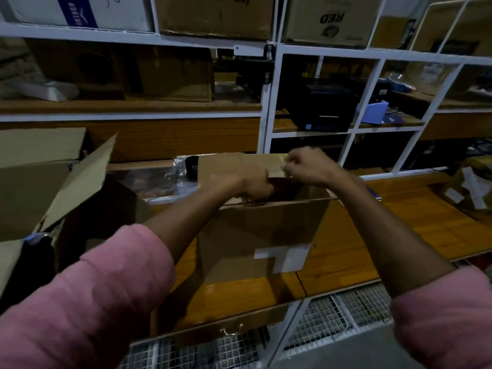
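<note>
A brown cardboard box (255,235) with white label patches on its front stands on the wooden table (372,235) in the middle of the view. Its top is partly open, with a dark gap under the far flap (226,166). My left hand (247,186) curls over the near top edge of the box, fingers reaching into the gap. My right hand (306,166) pinches the edge of the far flap near its right end. Both arms wear pink sleeves pushed up the forearm.
A large open cardboard box (48,187) stands at the left with its flaps up. White metal shelving (269,102) behind holds cartons and a black printer (322,107). Plastic bags lie behind the box. A small drawer handle (230,330) sits under the table edge, wire mesh below.
</note>
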A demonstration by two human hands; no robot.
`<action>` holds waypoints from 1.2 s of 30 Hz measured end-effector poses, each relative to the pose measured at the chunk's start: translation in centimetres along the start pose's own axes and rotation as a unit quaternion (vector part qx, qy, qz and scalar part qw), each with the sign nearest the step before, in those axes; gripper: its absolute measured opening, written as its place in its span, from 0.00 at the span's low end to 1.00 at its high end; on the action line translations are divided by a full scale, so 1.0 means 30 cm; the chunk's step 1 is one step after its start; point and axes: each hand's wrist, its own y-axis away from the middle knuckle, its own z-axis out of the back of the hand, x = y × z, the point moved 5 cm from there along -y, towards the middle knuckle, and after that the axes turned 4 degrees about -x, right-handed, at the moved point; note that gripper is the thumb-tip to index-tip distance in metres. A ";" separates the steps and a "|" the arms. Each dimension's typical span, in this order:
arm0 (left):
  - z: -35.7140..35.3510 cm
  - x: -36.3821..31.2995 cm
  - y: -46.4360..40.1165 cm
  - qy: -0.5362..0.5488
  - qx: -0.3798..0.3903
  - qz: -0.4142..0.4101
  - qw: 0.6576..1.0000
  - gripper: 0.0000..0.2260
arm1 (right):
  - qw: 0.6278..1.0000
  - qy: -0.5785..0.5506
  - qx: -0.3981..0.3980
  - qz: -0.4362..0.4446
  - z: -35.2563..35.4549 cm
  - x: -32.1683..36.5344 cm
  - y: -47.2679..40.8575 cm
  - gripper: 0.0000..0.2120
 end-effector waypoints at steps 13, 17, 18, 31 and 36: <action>-0.228 -0.045 0.034 0.082 -0.183 -0.072 0.977 0.22 | 0.995 0.100 -0.017 -0.008 -0.328 -0.108 0.150 0.04; -0.246 -0.032 -0.029 0.240 -0.108 -0.023 0.964 0.20 | 0.996 0.052 -0.044 -0.055 -0.357 -0.129 0.175 0.06; -0.262 -0.010 -0.039 0.244 -0.102 -0.007 0.964 0.21 | 0.995 0.071 -0.042 -0.048 -0.364 -0.132 0.174 0.07; -0.240 0.077 0.059 -0.400 -0.117 -0.081 0.905 0.13 | 0.992 0.093 -0.067 0.051 -0.365 -0.122 0.149 0.08; -0.148 0.027 0.054 -0.499 -0.125 -0.015 0.857 0.06 | 0.990 0.102 -0.082 0.059 -0.367 -0.134 0.162 0.09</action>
